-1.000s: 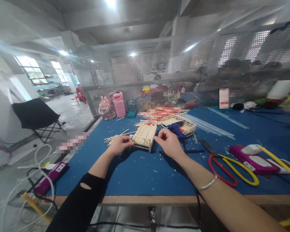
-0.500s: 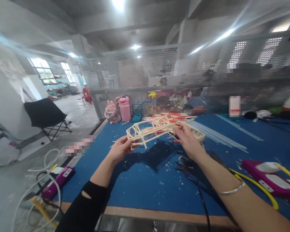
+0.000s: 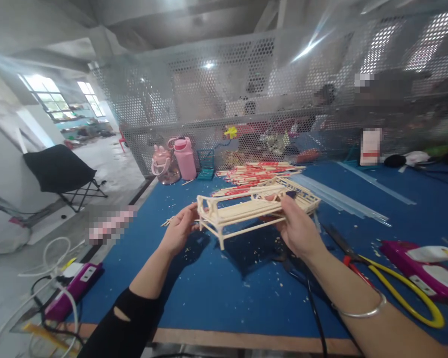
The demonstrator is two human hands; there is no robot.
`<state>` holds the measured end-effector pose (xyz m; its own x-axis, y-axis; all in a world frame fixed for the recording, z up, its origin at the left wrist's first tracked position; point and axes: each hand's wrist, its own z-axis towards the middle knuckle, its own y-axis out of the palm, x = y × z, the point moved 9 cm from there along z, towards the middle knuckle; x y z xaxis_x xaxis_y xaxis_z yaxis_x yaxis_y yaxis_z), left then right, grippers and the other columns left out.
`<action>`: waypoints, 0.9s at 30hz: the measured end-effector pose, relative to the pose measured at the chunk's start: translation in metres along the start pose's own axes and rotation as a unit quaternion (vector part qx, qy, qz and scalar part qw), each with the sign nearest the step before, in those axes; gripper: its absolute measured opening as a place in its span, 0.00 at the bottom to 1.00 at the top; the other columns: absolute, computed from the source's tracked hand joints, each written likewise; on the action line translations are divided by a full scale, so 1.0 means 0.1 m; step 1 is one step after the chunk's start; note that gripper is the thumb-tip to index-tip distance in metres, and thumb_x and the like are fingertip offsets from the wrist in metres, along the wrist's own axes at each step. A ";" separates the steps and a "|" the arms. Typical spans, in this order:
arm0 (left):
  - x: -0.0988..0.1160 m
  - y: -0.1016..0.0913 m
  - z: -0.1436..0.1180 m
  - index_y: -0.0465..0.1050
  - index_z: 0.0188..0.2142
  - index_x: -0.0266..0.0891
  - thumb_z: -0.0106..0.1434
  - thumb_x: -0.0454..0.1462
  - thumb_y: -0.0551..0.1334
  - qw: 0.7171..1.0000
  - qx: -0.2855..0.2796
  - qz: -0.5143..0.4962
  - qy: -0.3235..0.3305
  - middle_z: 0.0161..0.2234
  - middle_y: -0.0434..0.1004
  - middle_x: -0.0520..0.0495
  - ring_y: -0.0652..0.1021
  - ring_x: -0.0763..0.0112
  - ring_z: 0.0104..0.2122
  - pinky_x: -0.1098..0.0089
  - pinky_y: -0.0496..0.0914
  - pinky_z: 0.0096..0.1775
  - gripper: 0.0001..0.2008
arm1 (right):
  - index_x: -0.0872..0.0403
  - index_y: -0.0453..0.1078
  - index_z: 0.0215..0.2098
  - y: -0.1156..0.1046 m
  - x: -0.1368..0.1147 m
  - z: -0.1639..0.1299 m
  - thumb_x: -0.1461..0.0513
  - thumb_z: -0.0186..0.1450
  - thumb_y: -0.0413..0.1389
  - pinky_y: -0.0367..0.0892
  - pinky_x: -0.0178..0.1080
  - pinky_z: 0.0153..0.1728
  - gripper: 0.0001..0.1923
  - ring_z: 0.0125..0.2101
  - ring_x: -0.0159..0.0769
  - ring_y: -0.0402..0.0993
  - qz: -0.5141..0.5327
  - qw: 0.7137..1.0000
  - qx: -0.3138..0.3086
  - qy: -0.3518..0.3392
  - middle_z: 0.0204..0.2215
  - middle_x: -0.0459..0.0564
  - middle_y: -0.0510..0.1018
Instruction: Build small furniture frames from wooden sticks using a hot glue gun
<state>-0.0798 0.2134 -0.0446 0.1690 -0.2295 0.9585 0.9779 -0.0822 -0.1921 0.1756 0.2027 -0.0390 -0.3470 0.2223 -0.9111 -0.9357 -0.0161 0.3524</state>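
While both hands grip its ends, the pale stick-built bench model [image 3: 242, 211] hangs level above the blue table [image 3: 224, 293]: left hand [image 3: 179, 231] left, right hand [image 3: 298, 226] right, thin legs pointing down.

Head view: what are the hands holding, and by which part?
A small wooden stick frame, lifted above the blue table: left hand at its left end, right hand at its right end.
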 end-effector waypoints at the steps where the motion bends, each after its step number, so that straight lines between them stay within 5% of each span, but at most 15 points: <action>1: 0.02 0.02 0.02 0.73 0.49 0.39 0.57 0.58 0.55 0.996 -0.008 0.081 0.029 0.46 0.77 0.38 0.75 0.57 0.45 0.57 0.69 0.47 0.31 | 0.49 0.68 0.34 -0.06 -0.01 0.02 0.43 0.56 0.56 0.73 0.44 0.33 0.20 0.34 0.42 0.76 0.019 0.999 0.030 -0.007 0.31 0.48 0.78; 4: -0.04 0.08 0.13 0.78 0.40 0.43 0.54 0.49 0.64 0.948 -0.033 0.311 0.058 0.51 0.74 0.41 0.67 0.51 0.55 0.50 0.58 0.56 0.18 | 0.50 0.69 0.32 -0.16 -0.05 0.06 0.44 0.56 0.56 0.74 0.44 0.33 0.20 0.34 0.42 0.77 0.086 0.993 0.074 -0.016 0.29 0.48 0.78; 7: -0.15 0.04 0.32 0.80 0.31 0.43 0.54 0.38 0.64 0.897 -0.027 0.440 0.033 0.48 0.76 0.41 0.71 0.53 0.52 0.55 0.61 0.54 0.06 | 0.50 0.71 0.34 -0.24 -0.16 0.10 0.47 0.59 0.55 0.74 0.41 0.34 0.16 0.33 0.38 0.77 0.149 0.985 0.086 -0.013 0.31 0.46 0.80; 14: -0.16 -0.21 0.70 0.79 0.27 0.38 0.57 0.34 0.58 0.865 0.075 0.496 0.001 0.34 0.79 0.36 0.77 0.52 0.41 0.58 0.67 0.46 0.10 | 0.51 0.72 0.23 -0.72 -0.47 0.18 0.57 0.59 0.52 0.70 0.35 0.25 0.11 0.25 0.33 0.76 0.253 0.957 0.135 -0.034 0.20 0.45 0.77; 18: 0.01 -0.21 0.60 0.76 0.42 0.36 0.58 0.34 0.57 0.856 0.151 0.494 0.022 0.47 0.75 0.33 0.69 0.47 0.53 0.52 0.61 0.53 0.14 | 0.51 0.70 0.19 -0.74 -0.41 0.25 0.59 0.54 0.55 0.61 0.31 0.15 0.08 0.24 0.34 0.74 0.224 0.970 0.088 -0.020 0.21 0.48 0.77; 21: 0.34 -0.02 0.35 0.63 0.57 0.37 0.57 0.40 0.61 0.897 0.182 0.385 0.117 0.59 0.62 0.34 0.59 0.48 0.61 0.49 0.51 0.60 0.28 | 0.50 0.71 0.22 -0.55 -0.16 0.23 0.57 0.55 0.55 0.61 0.33 0.14 0.08 0.24 0.38 0.75 0.188 0.977 0.076 0.066 0.21 0.50 0.78; 24: 0.46 0.47 0.15 0.49 0.63 0.42 0.52 0.47 0.66 0.980 0.004 0.159 0.116 0.63 0.57 0.36 0.63 0.51 0.60 0.53 0.61 0.56 0.43 | 0.52 0.73 0.28 -0.24 0.13 0.08 0.55 0.59 0.52 0.65 0.35 0.16 0.11 0.24 0.38 0.75 0.154 0.971 0.064 0.170 0.22 0.51 0.79; 27: 0.52 0.84 -0.02 0.62 0.57 0.42 0.52 0.48 0.66 0.991 -0.098 0.031 0.084 0.54 0.70 0.39 0.68 0.52 0.56 0.56 0.65 0.53 0.35 | 0.53 0.73 0.31 0.10 0.34 -0.08 0.51 0.61 0.51 0.67 0.35 0.18 0.15 0.23 0.37 0.75 0.127 0.965 -0.004 0.230 0.23 0.50 0.79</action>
<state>0.0105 0.1929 -0.0114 0.1880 -0.3973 0.8982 0.9209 -0.2466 -0.3018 0.1541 0.2018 -0.0681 -0.5551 -0.2468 -0.7943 -0.8164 -0.0210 0.5771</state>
